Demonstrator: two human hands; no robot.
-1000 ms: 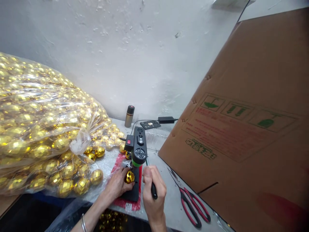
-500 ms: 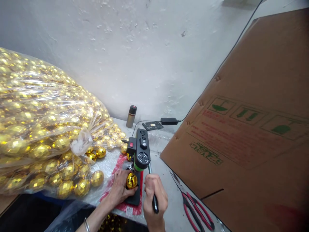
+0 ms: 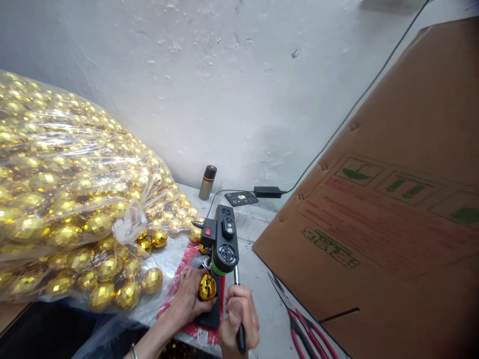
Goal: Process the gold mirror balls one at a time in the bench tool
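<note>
Ball (image 3: 207,287), gold and faceted, sits over the press's (image 3: 226,234) black base (image 3: 211,319) on the desk (image 3: 262,299), just in front of the head. The left hand (image 3: 188,295) is clamped on it, fingers and thumb curled about its sides; the right hand (image 3: 241,316) is wrapped round the lever (image 3: 241,340). The ball looks light, hollow and fairly stiff, though a hard pinch might crack or dent it. Its shiny skin (glossy plastic, I'd guess) may slip, so best take it lightly round the widest part, fingertips clear of the head.
</note>
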